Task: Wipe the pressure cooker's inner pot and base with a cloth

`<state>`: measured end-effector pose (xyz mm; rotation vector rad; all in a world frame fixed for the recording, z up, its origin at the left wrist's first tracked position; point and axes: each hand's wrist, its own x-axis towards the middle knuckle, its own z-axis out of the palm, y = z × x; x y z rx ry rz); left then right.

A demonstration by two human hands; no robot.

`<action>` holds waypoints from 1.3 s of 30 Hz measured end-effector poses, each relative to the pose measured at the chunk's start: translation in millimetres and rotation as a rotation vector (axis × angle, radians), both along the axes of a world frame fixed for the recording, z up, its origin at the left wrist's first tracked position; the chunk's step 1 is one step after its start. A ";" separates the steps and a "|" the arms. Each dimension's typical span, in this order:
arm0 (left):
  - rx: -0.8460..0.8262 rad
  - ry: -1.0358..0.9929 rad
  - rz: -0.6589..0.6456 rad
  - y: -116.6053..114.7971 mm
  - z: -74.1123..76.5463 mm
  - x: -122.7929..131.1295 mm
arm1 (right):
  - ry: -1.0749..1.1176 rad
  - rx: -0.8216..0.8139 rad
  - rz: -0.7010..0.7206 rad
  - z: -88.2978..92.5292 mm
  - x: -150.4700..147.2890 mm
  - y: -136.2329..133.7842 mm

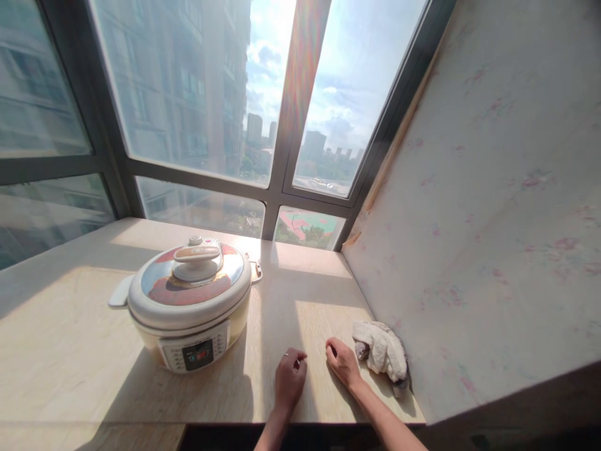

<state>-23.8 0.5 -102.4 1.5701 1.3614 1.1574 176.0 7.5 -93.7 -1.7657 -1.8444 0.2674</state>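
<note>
My left hand [291,378] rests on the pale marbled countertop [282,307] in a loose fist, with a ring on one finger and no object showing in it. A short gap separates it from my right hand [344,362], which is also curled closed on the surface with nothing seen in it. Just right of my right hand lies a crumpled white and grey cloth [382,354], apart from the fingers. To the left of both hands stands a white electric pressure cooker [190,313], its lid on and its control panel [197,354] facing me.
Behind the countertop rise large windows with grey frames [277,156], and buildings show outside. A wall with flowered paper [493,219] closes off the right side. The counter's front edge [225,424] runs along the bottom, above a dark space. Sunlight and shadow cross the surface.
</note>
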 end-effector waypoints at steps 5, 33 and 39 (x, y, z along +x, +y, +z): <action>0.006 0.033 0.017 3.3 -0.8 1.7 | -0.007 0.022 -0.022 0.4 -0.2 2.2; -0.042 0.470 0.154 4.4 13.0 20.9 | 0.275 -0.021 0.037 -0.3 5.9 -0.1; -0.063 0.489 0.175 4.2 17.9 22.4 | 0.345 0.008 0.033 -0.5 6.9 -0.4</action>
